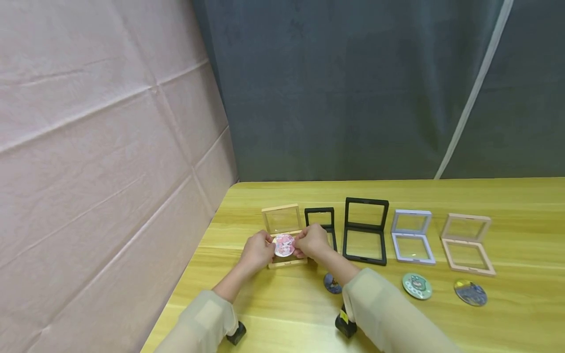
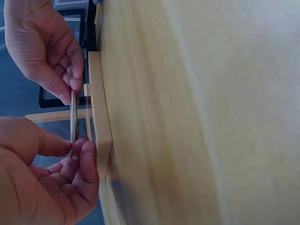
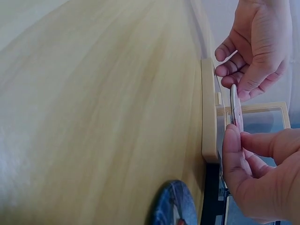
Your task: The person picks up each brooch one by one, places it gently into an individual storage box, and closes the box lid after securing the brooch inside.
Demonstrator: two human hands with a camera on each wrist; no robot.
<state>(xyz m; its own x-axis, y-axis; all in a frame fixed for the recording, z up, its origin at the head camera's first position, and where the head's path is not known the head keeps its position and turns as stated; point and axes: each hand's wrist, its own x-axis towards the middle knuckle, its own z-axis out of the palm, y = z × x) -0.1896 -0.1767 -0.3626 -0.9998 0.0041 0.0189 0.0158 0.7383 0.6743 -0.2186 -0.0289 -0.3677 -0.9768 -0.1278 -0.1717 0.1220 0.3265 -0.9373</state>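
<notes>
A round pink badge [image 1: 284, 244] with a printed picture is held between both hands, over the lower half of an opened tan display frame [image 1: 288, 264]. My left hand [image 1: 257, 252] pinches its left edge between thumb and fingers. On the opposite edge, my right hand [image 1: 312, 241] pinches it the same way. Seen edge-on in the left wrist view, the badge [image 2: 73, 117] is thin and stands close above the clear film of the frame [image 2: 101, 103]. In the right wrist view its silvery rim [image 3: 234, 105] shows between the two thumbs.
To the right stand more opened frames: a small black one [image 1: 320, 210], a larger black one [image 1: 365, 228], a lilac one [image 1: 412, 236] and a pinkish one [image 1: 468, 244]. In front lie a dark blue badge [image 1: 332, 283], a green badge [image 1: 417, 286] and a blue-yellow badge [image 1: 471, 292].
</notes>
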